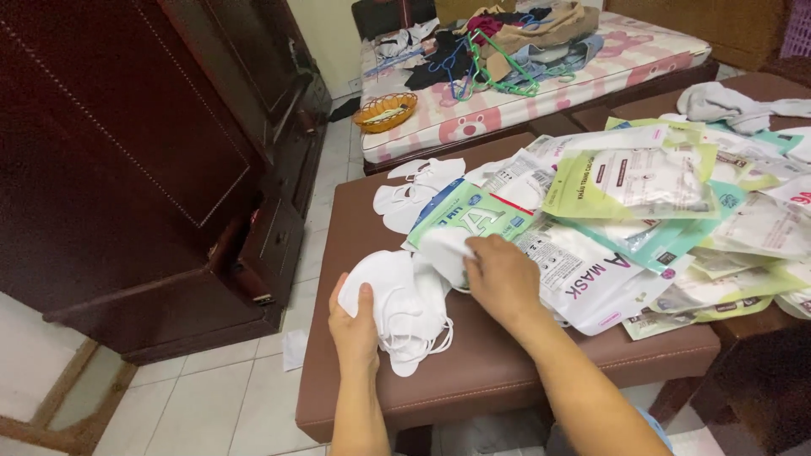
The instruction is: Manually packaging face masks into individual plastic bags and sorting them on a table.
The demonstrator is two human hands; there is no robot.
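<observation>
The left hand (355,325) grips a stack of white folded fabric face masks (397,308), thumb on top, resting on the brown padded desk (507,371). Just beside it, the right hand (503,279) pinches one more white mask (443,253) at the mouth of a green-and-white plastic packet (460,215). Beyond the hands lie a few loose masks (414,190); to the right, a heap of sealed mask packets (667,211) appears unopened.
</observation>
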